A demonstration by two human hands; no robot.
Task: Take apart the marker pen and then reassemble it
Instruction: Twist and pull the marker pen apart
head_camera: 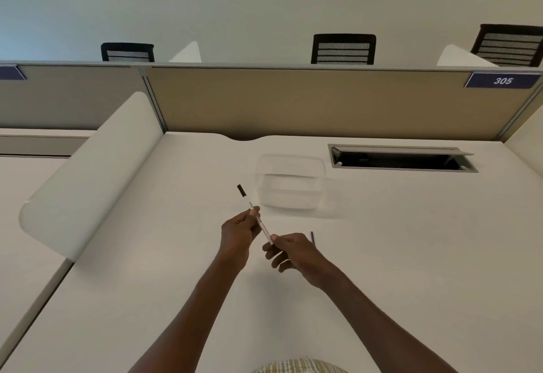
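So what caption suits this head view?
Both hands hold a marker over a desk, thin rod beside.

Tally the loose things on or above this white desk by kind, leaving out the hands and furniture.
White marker pen with a black cap, held in both hands: 1
Thin dark rod lying on the desk beside the right hand: 1
Clear plastic container behind the pen: 1
Total: 3

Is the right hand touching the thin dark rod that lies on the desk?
Apart. In the head view the right hand pinches the near end of the marker pen, and a strip of bare desk shows between it and the thin dark rod.
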